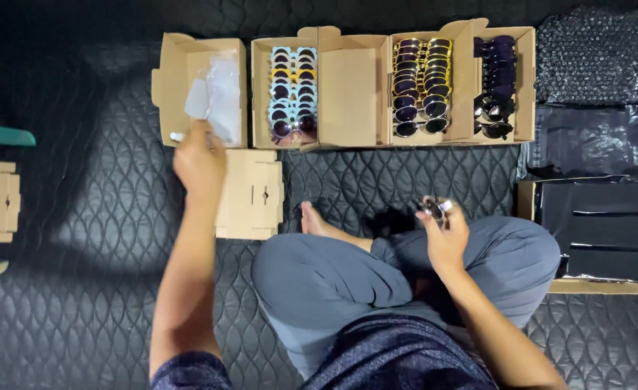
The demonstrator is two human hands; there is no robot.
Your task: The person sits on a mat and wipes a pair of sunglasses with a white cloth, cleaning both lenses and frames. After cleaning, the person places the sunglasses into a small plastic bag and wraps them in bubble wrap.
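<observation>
My left hand (200, 162) reaches forward to the front edge of an open cardboard box (171, 68) that holds clear plastic bags (218, 94); the fingers pinch the near corner of a bag. My right hand (443, 232) is raised over my right knee and holds a small pair of sunglasses (434, 207). I sit cross-legged on a dark quilted mat (80, 289), in grey trousers.
Three more open boxes stand in a row at the back: light-blue and yellow sunglasses (293, 90), gold-framed ones (421, 87), dark ones (496, 83). A stack of flat folded cartons (252, 193) lies by my left hand. Bubble wrap (597, 58) and black bags (600, 217) are at right.
</observation>
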